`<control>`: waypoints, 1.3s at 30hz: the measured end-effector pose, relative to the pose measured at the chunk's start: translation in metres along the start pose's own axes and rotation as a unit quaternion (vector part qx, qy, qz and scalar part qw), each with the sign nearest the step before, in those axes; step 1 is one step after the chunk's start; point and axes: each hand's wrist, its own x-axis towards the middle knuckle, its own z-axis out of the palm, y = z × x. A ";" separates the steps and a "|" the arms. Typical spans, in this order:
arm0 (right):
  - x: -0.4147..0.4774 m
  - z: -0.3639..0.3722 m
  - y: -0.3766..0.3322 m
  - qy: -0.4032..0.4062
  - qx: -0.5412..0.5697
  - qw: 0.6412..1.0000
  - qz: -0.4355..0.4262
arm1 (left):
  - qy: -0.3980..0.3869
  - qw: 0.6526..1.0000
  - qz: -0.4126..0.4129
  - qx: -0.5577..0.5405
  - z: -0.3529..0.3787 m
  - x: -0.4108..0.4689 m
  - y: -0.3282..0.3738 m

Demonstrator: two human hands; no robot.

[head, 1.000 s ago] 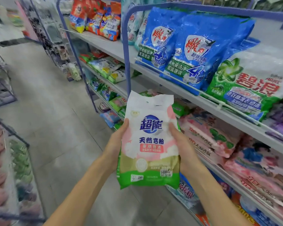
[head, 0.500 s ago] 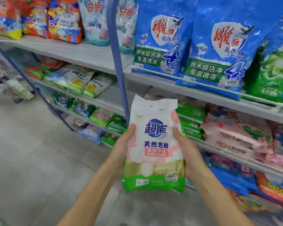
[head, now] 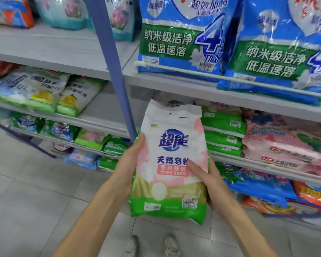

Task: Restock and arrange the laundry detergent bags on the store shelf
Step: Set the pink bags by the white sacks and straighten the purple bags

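I hold a white, pink and green detergent bag (head: 171, 164) upright in front of the shelves. My left hand (head: 129, 164) grips its left edge, thumb on the front. My right hand (head: 208, 180) grips the right edge, thumb laid across the pink label. Just behind the bag, on the middle shelf (head: 278, 170), lies a stack of matching green-edged bags (head: 222, 134).
Big blue bags (head: 182, 39) stand on the upper shelf (head: 220, 93) behind a white rail (head: 230, 76). Pink bags (head: 285, 145) lie to the right of the green stack. A blue upright post (head: 113, 71) divides the shelf bays. Grey tiled floor (head: 35, 201) and my shoes (head: 150, 245) lie below.
I have stepped closer to the shelf and the view has dropped. The bag stays in both hands; my right thumb has slid further across its front.
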 end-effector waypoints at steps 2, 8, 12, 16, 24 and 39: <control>0.006 0.005 0.006 0.036 -0.003 0.999 -0.022 | -0.015 1.000 -0.015 0.007 -0.006 0.011 0.003; 0.031 0.025 0.025 0.121 0.068 0.988 -0.067 | -0.086 0.995 -0.029 0.031 -0.027 0.042 0.014; 0.055 0.031 0.025 0.147 0.086 0.982 -0.087 | -0.121 0.985 0.091 0.086 -0.031 0.068 0.029; 0.084 0.035 0.003 0.175 0.054 0.977 -0.112 | -0.109 0.963 0.184 0.165 -0.026 0.092 0.046; 0.154 0.031 -0.056 0.218 -0.073 0.960 -0.162 | 0.022 0.841 0.355 0.408 -0.004 0.117 0.058; 0.156 0.053 -0.026 0.260 -0.462 0.839 -0.123 | 0.119 0.754 0.484 0.427 0.007 0.188 0.048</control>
